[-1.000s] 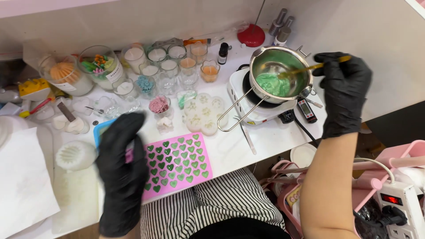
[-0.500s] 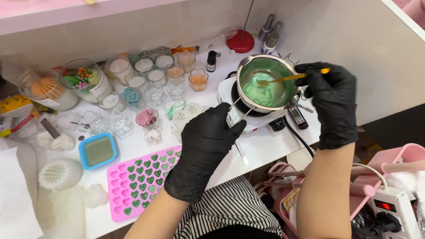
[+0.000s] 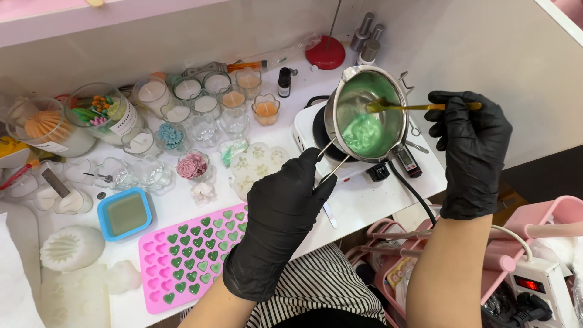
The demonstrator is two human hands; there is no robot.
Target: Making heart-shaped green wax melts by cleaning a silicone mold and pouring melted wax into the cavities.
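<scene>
Single head view, looking steeply down, close over white worktable point(image 3: 364, 206); wall beyond.

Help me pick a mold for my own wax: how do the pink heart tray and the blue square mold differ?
The pink heart tray has many small cavities, some filled green; the blue square mold has one cavity, holding olive-green fill. The tray is larger. Both lie flat on the table.

White table point(image 3: 182, 209) bears pink heart mould point(image 3: 182, 258), glass jars point(image 3: 203, 103).

We see candle-making craft bench: wax pot point(image 3: 369, 115) on hotplate point(image 3: 316, 130), heart mould point(image 3: 191, 252), filled glass jars point(image 3: 206, 100).
</scene>
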